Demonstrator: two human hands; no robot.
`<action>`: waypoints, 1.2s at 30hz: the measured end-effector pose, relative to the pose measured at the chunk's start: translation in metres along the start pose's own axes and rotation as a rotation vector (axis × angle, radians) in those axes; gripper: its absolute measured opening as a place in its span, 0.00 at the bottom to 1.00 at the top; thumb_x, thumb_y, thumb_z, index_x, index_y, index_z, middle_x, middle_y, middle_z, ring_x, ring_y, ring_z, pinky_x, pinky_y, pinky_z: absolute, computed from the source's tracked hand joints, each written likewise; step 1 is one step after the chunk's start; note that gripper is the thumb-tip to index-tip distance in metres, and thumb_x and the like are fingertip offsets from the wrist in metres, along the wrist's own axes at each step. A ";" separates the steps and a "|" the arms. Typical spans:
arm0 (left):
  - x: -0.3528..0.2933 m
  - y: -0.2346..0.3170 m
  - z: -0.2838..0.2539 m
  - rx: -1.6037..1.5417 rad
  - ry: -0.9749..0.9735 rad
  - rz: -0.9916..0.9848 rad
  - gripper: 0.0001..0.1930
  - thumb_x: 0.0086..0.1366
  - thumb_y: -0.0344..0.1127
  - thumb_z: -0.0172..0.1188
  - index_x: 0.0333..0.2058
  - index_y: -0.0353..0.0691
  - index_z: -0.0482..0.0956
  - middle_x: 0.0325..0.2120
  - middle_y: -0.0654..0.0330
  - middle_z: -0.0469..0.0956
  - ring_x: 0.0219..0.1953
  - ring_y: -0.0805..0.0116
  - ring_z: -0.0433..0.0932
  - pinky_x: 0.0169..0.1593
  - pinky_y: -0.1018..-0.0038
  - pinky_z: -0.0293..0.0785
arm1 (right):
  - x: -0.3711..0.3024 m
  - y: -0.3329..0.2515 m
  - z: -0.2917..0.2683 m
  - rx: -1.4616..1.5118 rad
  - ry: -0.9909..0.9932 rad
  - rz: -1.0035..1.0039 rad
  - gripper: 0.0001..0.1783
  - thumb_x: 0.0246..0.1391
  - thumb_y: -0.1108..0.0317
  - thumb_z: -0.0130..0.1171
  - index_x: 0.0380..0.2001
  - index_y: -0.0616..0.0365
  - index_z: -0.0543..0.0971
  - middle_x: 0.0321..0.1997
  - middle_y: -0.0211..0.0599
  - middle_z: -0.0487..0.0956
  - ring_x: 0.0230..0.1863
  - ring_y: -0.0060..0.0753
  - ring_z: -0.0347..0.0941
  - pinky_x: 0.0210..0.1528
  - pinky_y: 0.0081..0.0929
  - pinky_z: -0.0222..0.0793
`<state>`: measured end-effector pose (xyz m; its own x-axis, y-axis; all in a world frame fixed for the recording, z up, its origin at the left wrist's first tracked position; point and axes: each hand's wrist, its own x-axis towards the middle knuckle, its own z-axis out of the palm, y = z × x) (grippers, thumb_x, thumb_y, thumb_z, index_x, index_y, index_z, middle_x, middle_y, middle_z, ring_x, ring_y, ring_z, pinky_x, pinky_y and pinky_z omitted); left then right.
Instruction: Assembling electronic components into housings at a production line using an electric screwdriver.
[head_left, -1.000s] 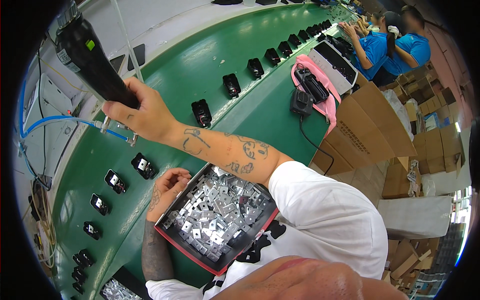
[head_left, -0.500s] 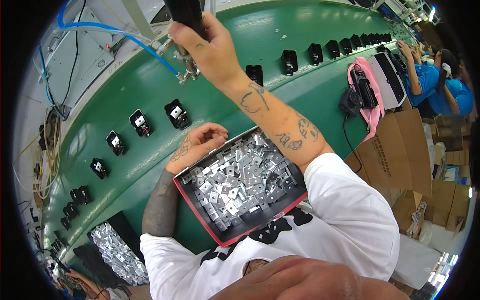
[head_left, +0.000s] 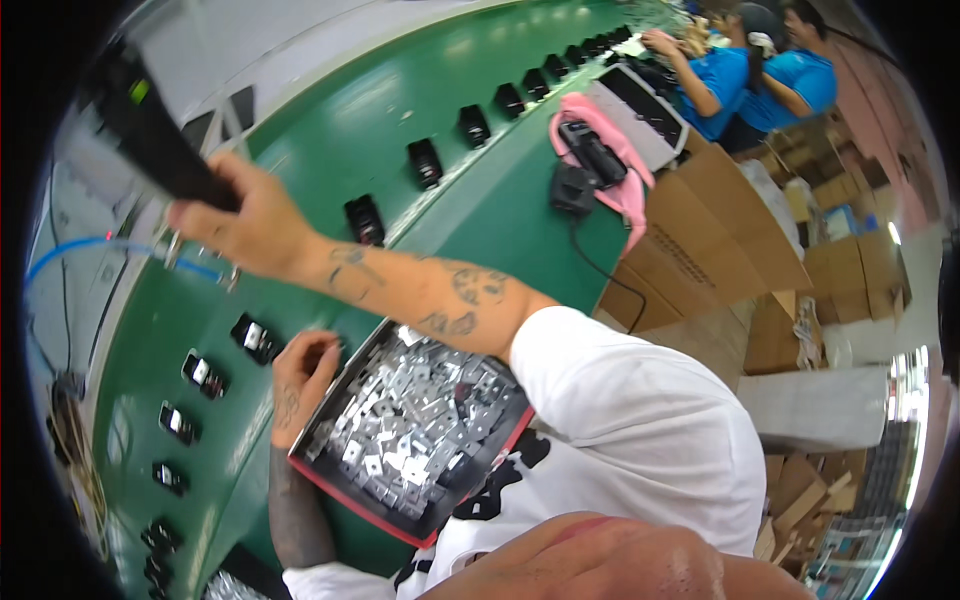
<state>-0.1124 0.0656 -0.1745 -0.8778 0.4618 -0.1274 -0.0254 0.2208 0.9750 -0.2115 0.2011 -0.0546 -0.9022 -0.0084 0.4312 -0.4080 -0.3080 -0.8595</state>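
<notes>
My right hand is raised at the upper left, fingers wrapped round the lower end of a long black tool with a small green patch. Below it are metal fittings on a blue hose. Beside the left edge of a red-rimmed black box rests my left hand, fingers curled in; anything they hold is hidden. Small silver metal plates with holes fill the box, which sits against my white shirt. Nearest the left hand stands a black housing bearing a silver plate.
Several black housings line the green table, continuing far right and near left. A pink strap lies beside a black device. Cardboard boxes stand at right. People in blue shirts sit farther along. Another container of metal pieces shows at lower left.
The view has swung to the right, so the table and box sit farther left. My right hand still grips the black tool; my left hand stays curled beside the box.
</notes>
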 end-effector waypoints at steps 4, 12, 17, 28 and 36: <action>0.004 0.002 -0.015 0.222 0.102 0.118 0.08 0.60 0.25 0.60 0.39 0.35 0.80 0.31 0.62 0.78 0.30 0.73 0.73 0.39 0.80 0.70 | 0.001 0.001 0.006 0.004 0.002 -0.026 0.16 0.49 0.61 0.68 0.35 0.55 0.74 0.27 0.28 0.77 0.24 0.18 0.66 0.28 0.17 0.62; 0.018 -0.008 -0.021 0.370 0.225 0.329 0.07 0.58 0.24 0.61 0.36 0.36 0.80 0.32 0.60 0.78 0.32 0.68 0.74 0.39 0.77 0.70 | -0.002 -0.001 0.004 0.069 -0.018 -0.018 0.15 0.49 0.62 0.68 0.35 0.55 0.74 0.26 0.27 0.77 0.23 0.18 0.65 0.28 0.18 0.62; 0.011 -0.010 -0.016 0.375 0.134 0.359 0.06 0.56 0.24 0.62 0.34 0.35 0.79 0.37 0.59 0.78 0.35 0.65 0.74 0.41 0.75 0.71 | -0.003 -0.005 0.005 0.058 -0.011 -0.004 0.14 0.49 0.63 0.67 0.35 0.55 0.74 0.26 0.26 0.76 0.23 0.18 0.65 0.28 0.18 0.62; 0.009 -0.009 -0.003 0.471 0.085 0.464 0.05 0.56 0.26 0.64 0.33 0.36 0.80 0.35 0.58 0.77 0.37 0.60 0.73 0.45 0.70 0.70 | -0.002 -0.006 0.005 0.021 0.005 -0.037 0.14 0.50 0.61 0.67 0.34 0.55 0.74 0.24 0.25 0.73 0.23 0.18 0.63 0.27 0.18 0.61; 0.010 -0.008 -0.002 0.454 0.087 0.444 0.04 0.56 0.25 0.63 0.32 0.36 0.79 0.35 0.58 0.77 0.36 0.61 0.73 0.44 0.70 0.70 | -0.003 -0.007 0.002 -0.013 0.002 -0.023 0.14 0.51 0.61 0.67 0.34 0.55 0.73 0.25 0.26 0.73 0.23 0.18 0.63 0.27 0.17 0.60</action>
<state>-0.1222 0.0666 -0.1828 -0.7943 0.5256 0.3048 0.5379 0.3750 0.7550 -0.2057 0.2014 -0.0491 -0.8930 0.0004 0.4501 -0.4300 -0.2957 -0.8530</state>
